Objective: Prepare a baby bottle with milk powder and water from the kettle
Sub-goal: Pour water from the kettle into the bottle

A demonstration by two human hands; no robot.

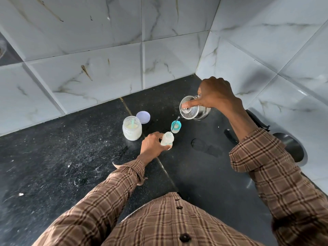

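A small translucent baby bottle (pixel 167 138) stands upright on the black counter, and my left hand (pixel 153 144) grips its left side and base. My right hand (pixel 215 94) holds a steel kettle (pixel 194 110) tilted to the left, thumb pressed on its lid. A thin stream of water runs from the spout down into the bottle's open mouth. Behind the bottle stands its teal collar with the teat (pixel 176 126). To the left is an open jar of milk powder (pixel 132 128) with a pale green scoop inside.
The jar's lilac lid (pixel 143 117) lies behind the jar. The black stone counter (pixel 71 157) meets tiled walls at the back and right. A black electrical base with cord (pixel 257 121) and a dark round object (pixel 291 148) sit at the right. A wet patch (pixel 205 147) lies right of the bottle.
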